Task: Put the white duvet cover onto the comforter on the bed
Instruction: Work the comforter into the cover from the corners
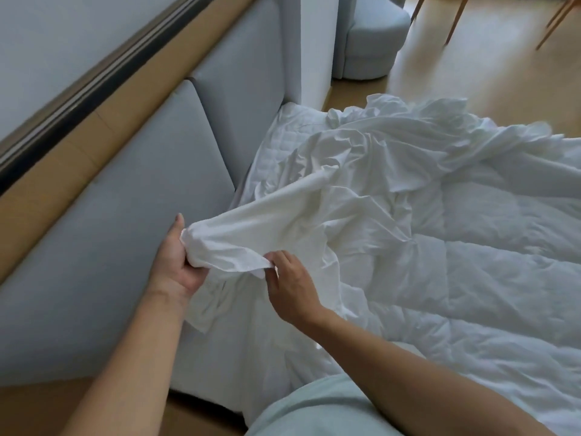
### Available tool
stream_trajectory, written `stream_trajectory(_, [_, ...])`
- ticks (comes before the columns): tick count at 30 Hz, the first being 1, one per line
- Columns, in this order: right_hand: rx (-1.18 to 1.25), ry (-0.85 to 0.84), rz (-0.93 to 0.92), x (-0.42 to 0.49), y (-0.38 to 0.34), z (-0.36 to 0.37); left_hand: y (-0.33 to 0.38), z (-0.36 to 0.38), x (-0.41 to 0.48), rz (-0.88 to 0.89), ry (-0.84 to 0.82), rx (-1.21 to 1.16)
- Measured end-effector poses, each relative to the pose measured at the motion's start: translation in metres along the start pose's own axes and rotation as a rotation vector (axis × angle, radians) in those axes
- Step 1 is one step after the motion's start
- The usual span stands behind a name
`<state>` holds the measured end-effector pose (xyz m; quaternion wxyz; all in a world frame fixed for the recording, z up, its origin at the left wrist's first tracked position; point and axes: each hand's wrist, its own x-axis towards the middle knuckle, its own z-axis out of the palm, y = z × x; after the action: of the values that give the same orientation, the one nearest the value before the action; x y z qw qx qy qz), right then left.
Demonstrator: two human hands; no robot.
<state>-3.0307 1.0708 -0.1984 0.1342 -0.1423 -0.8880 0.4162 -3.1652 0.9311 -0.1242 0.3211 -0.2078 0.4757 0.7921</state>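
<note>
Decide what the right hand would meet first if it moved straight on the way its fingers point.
The right hand pinches the duvet cover; straight on, likely the left hand gripping the same corner, depth unclear.

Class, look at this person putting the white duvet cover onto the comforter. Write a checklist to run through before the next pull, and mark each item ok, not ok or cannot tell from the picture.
1. Left hand grips the bunched end of the duvet cover: ok.
2. Right hand pinches the cover's edge beside the left hand: ok.
3. Comforter lies spread on the bed: ok, as far as the view shows.
4. Cover lies smooth and untwisted: not ok, it is crumpled in a heap over the comforter.
5. Cover's opening is found and facing the comforter: cannot tell.
6. A comforter corner sits inside the held end: cannot tell.
</note>
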Motion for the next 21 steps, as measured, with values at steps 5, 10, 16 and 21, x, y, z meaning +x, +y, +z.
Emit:
stream_trajectory(5, [0.037, -0.04, -0.358, -0.008, -0.045, 0.001, -0.023, -0.013, -0.027, -0.158, -0.121, 0.314])
stream_trajectory(10, [-0.078, -0.03, -0.481, -0.017, -0.054, 0.007, -0.057, -0.025, -0.04, -0.047, -0.058, 0.393])
stream_trajectory(16, [-0.254, -0.007, -0.277, -0.032, -0.021, 0.025, -0.032, -0.027, -0.049, -0.015, -0.036, -0.073])
stream_trajectory(21, [-0.319, -0.393, 0.103, -0.039, 0.006, 0.034, -0.011, -0.019, -0.049, 0.045, -0.129, -0.383])
